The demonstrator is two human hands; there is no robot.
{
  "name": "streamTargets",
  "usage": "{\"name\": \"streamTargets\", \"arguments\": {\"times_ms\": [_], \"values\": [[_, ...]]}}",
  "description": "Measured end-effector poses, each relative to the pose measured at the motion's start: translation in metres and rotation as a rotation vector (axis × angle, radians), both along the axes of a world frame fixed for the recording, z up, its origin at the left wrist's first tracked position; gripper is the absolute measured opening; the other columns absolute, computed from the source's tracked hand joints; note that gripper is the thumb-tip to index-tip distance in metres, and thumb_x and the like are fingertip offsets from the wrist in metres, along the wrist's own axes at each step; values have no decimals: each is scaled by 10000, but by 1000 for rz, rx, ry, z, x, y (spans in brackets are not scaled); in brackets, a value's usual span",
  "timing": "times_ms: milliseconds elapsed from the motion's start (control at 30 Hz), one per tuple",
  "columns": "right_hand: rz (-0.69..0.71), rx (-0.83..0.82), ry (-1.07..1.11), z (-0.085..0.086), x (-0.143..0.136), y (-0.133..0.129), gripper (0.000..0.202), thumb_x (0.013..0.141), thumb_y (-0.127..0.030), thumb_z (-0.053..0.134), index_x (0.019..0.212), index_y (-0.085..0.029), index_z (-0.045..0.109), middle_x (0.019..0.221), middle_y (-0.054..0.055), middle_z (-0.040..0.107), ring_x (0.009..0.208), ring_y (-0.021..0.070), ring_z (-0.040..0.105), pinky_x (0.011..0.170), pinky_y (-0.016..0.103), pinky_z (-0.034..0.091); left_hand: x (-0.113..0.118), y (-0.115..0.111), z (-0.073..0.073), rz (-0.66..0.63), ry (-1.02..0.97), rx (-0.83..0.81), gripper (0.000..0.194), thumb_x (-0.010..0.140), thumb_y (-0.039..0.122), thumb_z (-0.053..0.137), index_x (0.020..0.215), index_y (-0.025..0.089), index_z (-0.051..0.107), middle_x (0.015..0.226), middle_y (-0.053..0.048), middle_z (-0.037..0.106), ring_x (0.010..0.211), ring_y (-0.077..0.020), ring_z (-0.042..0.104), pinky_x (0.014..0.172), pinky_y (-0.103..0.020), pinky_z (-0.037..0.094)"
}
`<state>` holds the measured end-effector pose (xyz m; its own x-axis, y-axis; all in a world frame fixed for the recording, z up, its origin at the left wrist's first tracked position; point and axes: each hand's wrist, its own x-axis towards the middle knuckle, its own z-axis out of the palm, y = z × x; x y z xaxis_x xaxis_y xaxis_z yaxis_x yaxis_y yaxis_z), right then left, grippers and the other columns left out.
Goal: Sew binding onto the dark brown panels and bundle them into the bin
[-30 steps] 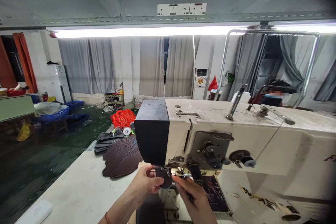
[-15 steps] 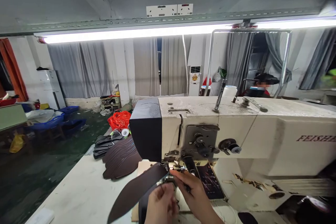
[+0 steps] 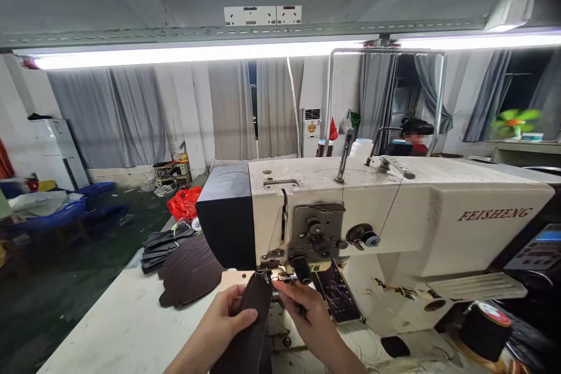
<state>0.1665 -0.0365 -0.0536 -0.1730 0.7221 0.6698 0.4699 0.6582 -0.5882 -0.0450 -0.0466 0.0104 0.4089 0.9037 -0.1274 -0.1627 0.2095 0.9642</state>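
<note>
A long dark brown cut piece [image 3: 252, 327], its material not plain, runs from under the needle area of the sewing machine [image 3: 333, 210] toward me. My left hand [image 3: 223, 318] grips it from the left, thumb lying on top. At the presser foot, the index fingertip of my right hand [image 3: 309, 312] touches the piece's right edge. The other right fingers are curled, and something dark shows among them that I cannot make out. Left of the machine head lies a fanned stack of similar brown pieces [image 3: 193, 272].
Black bundled pieces [image 3: 162, 248] and a red plastic bag [image 3: 184, 203] sit behind the stack. A phone [image 3: 339, 295] lies under the machine arm. To the right stands a black thread cone [image 3: 486, 330]. Another person [image 3: 416, 137] sits beyond the machine.
My left hand has moved from beside the right hand onto the brown piece. The piece has swung from slanting left to pointing toward me. The camera view has turned right.
</note>
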Motion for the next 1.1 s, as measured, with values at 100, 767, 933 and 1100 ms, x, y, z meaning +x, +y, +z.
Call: {"name": "streamTargets", "arguments": {"times_ms": [100, 767, 933, 1100], "values": [[12, -11, -13, -3, 2, 2, 362, 904, -163, 456, 1206, -291, 607, 880, 44, 680, 736, 140, 632, 759, 289, 525, 11, -10, -10, 53, -59, -6, 441, 607, 405, 805, 915, 159, 607, 858, -67, 727, 795, -217, 671, 747, -317, 516], [11, -22, 3, -3, 5, 2, 299, 901, -201, 496, 1156, -260, 642, 726, 27, 647, 621, 121, 594, 586, 204, 491, 11, -27, -24, 213, -85, -67, 686, 458, 501, 851, 1014, 186, 599, 910, -66, 704, 846, -237, 639, 781, -338, 523], [3, -35, -4, -2, 4, 1, 303, 900, -212, 496, 1165, -255, 638, 766, 46, 660, 652, 129, 609, 605, 209, 503, 5, -24, -9, 228, -116, -163, 683, 436, 401, 884, 1027, 207, 603, 1007, -59, 709, 889, -240, 653, 823, -342, 530], [-22, -5, -16, 3, 4, -1, 293, 897, -229, 501, 1145, -252, 657, 809, 63, 692, 692, 140, 655, 608, 198, 523, 8, -20, -1, 216, -174, -125, 630, 472, 359, 877, 1018, 180, 617, 1001, -79, 718, 906, -266, 665, 820, -365, 539]]}}
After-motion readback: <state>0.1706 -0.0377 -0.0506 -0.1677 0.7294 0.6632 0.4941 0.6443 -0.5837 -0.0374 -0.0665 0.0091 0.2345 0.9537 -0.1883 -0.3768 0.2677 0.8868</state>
